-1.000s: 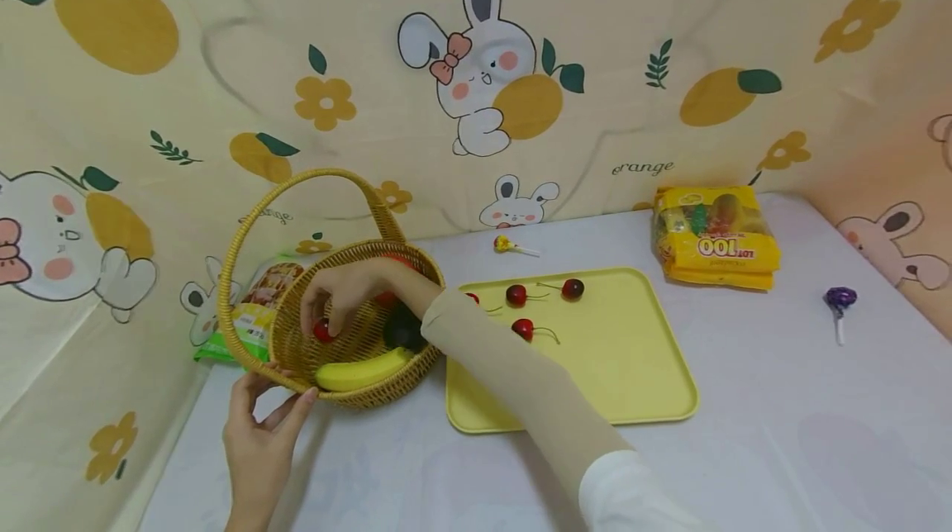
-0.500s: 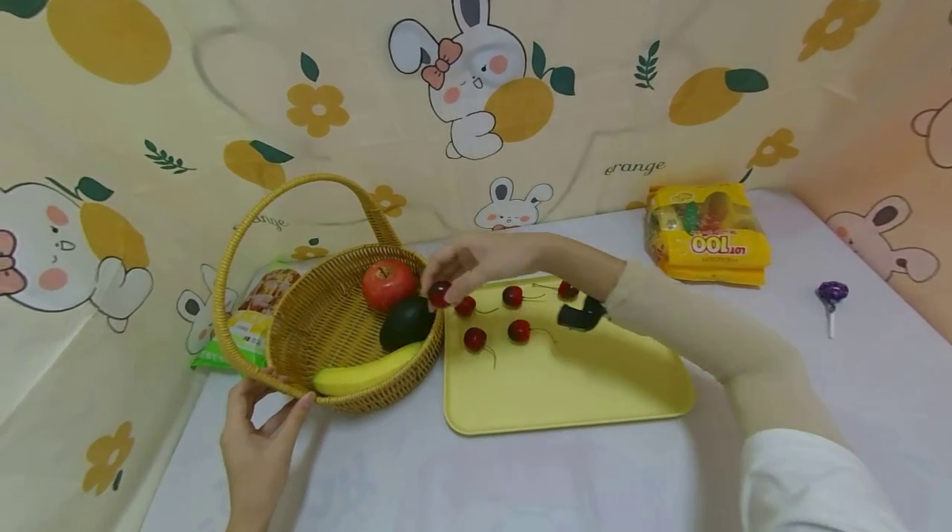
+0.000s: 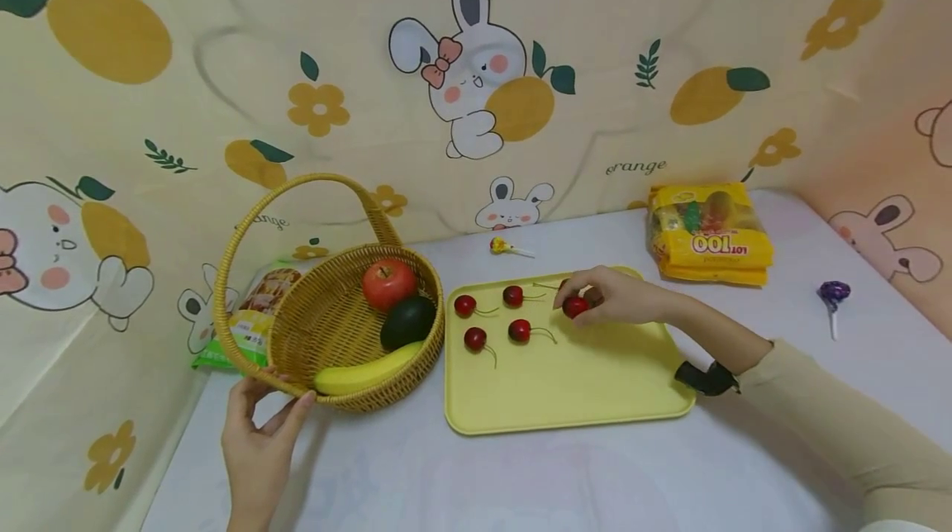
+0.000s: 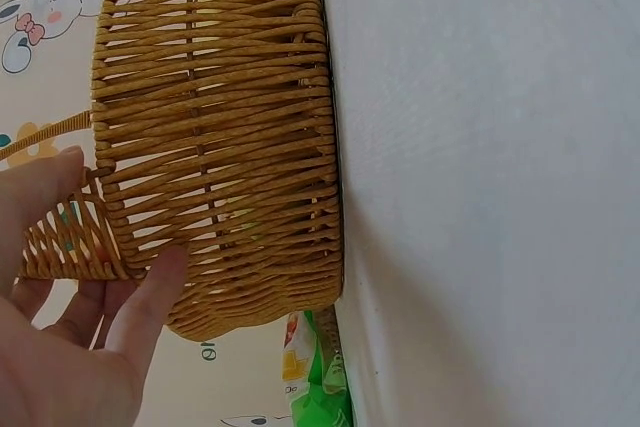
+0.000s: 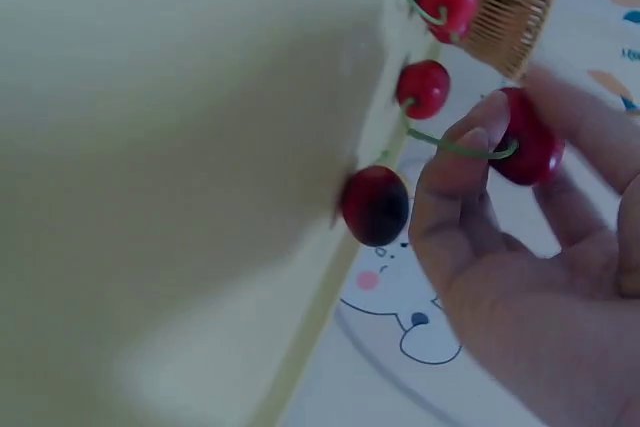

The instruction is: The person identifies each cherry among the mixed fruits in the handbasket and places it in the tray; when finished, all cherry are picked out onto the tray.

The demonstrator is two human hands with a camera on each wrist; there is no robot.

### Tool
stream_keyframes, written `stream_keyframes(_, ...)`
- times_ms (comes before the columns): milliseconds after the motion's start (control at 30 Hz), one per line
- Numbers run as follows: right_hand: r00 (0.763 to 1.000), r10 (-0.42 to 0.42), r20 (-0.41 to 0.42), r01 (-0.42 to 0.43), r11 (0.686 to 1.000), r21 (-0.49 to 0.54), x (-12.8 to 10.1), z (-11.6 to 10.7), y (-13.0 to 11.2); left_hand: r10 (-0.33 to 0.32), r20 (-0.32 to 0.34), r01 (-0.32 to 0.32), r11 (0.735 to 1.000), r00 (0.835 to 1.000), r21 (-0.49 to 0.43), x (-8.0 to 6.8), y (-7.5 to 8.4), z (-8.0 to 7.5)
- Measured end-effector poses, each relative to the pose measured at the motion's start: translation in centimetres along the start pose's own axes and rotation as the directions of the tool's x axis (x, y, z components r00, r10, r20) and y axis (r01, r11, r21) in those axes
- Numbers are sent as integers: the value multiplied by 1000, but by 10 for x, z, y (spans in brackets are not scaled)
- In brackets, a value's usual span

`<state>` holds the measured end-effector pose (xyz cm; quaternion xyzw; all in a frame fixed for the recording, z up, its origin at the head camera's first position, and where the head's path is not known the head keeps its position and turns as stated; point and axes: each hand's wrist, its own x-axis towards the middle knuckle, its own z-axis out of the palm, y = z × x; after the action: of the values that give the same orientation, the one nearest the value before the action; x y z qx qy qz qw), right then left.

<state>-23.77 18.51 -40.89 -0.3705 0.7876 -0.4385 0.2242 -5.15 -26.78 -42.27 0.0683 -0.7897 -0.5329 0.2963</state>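
Since the earlier frame the right hand [image 3: 621, 298] has crossed from the basket [image 3: 327, 325] to the far side of the yellow tray [image 3: 580, 383], carrying a cherry [image 3: 575, 306]. Its fingers are curled, pinching that cherry just above the tray's surface; another cherry [image 5: 375, 205] lies just beside it. Four cherries [image 3: 491, 319] rest at the tray's left end. The left hand [image 3: 256, 441] holds the basket's near rim, thumb [image 4: 150, 302] against the woven wall. Inside lie an apple [image 3: 389, 283], an avocado [image 3: 406, 322] and a banana [image 3: 362, 370]. On the counter [image 3: 781, 441] stand a yellow packet [image 3: 710, 236] and two lollipops [image 3: 835, 301].
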Motion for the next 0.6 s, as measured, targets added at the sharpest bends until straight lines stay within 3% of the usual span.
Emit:
stream_keyframes(167,998,12,-62,-16,998,-66,-1,4,3,-15,-5,15,1000,1000,14,0,-1,0)
stream_keyframes(600,995,46,-89,-60,986,-155,-1,8,3,-24,1,24,1000,1000,2,-1,2,0)
